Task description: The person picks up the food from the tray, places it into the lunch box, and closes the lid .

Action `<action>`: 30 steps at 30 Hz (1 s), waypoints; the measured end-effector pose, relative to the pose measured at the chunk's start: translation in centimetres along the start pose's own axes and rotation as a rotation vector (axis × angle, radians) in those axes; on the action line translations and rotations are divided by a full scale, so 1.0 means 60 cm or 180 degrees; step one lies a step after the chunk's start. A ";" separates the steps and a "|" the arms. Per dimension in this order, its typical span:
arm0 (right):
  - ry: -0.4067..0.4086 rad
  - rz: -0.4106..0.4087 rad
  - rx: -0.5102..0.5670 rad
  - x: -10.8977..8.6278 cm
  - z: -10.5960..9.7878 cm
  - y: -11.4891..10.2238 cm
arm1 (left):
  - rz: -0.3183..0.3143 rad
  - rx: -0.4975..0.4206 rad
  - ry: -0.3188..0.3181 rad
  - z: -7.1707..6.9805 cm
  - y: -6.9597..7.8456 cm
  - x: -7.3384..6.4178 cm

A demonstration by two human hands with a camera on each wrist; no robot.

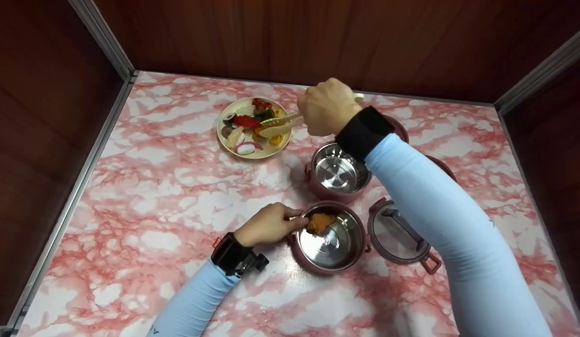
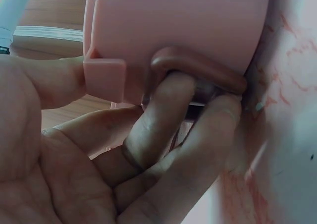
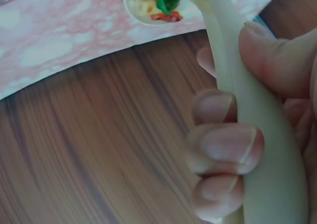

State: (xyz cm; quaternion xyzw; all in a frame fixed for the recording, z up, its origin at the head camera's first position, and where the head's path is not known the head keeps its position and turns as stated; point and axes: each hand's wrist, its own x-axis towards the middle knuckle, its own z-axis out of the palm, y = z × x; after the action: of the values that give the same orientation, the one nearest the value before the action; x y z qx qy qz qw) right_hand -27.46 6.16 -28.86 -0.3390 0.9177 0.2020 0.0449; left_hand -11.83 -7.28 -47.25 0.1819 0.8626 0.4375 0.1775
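Observation:
My right hand grips a pair of cream tongs, thumb on one side and fingers curled round the other. Over the plate of assorted food pieces, the tong tips, one of them slotted, overlap a yellow-orange piece. With fingers hooked through its side handle, my left hand holds the near pink pot; the thumb lies near the rim. Inside that pot, an orange food piece sits by the upper left wall.
A second steel-lined pot stands just behind the held one, with no food visible inside. To the right lies a glass lid, partly under my right arm. Further reddish-brown round things are mostly hidden behind that arm. Dark wooden panels enclose the marbled table.

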 end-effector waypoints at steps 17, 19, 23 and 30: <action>-0.0088 -0.0104 -0.0365 0.016 0.021 -0.004 | 0.0015 -0.0027 -0.0001 0.000 0.003 -0.002; -0.0127 -0.0095 -0.0393 0.021 0.021 -0.009 | 0.0027 -0.0012 -0.0003 0.000 0.002 -0.002; -0.0235 -0.0049 -0.0385 0.030 0.021 -0.018 | 0.0041 -0.0018 -0.0012 0.001 0.000 -0.001; -0.0355 0.0069 -0.0314 0.037 0.020 -0.034 | 0.0042 -0.0063 0.0001 0.002 -0.002 0.000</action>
State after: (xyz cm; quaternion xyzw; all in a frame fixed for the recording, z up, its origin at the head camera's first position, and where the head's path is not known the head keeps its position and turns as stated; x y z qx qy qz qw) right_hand -27.96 3.90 -31.15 -0.3192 0.9063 0.2661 0.0770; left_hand -11.81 -7.24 -47.40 0.1858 0.8570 0.4472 0.1763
